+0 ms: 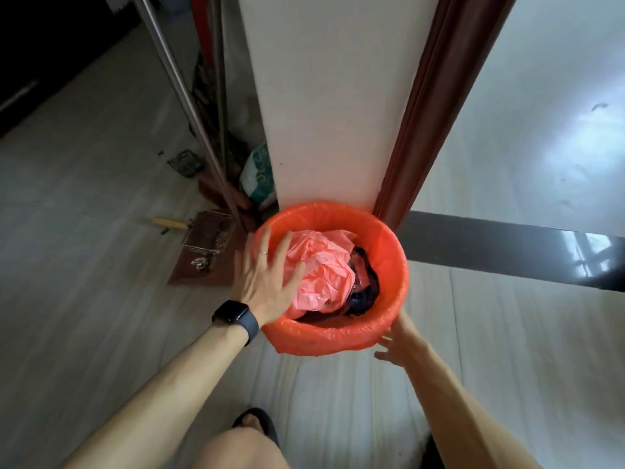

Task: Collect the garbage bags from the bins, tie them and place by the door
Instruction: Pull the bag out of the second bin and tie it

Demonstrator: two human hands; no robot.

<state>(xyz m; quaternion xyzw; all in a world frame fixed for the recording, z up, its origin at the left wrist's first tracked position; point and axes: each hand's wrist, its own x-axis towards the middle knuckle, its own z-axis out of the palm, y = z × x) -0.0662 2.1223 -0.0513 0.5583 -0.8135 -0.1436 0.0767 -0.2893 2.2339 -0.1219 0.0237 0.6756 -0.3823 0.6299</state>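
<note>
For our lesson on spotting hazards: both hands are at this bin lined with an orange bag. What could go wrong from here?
The pink plastic is heaped inside the orange bag near its rim and may spill as the edge is gathered. The bag looks thin and might tear if pulled. The left hand and right hand are open, gripping nothing, so the lot could tip.

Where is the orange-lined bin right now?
Centre of the head view: the orange-lined bin stands at the base of the white pillar, beside the brown door frame.
</note>
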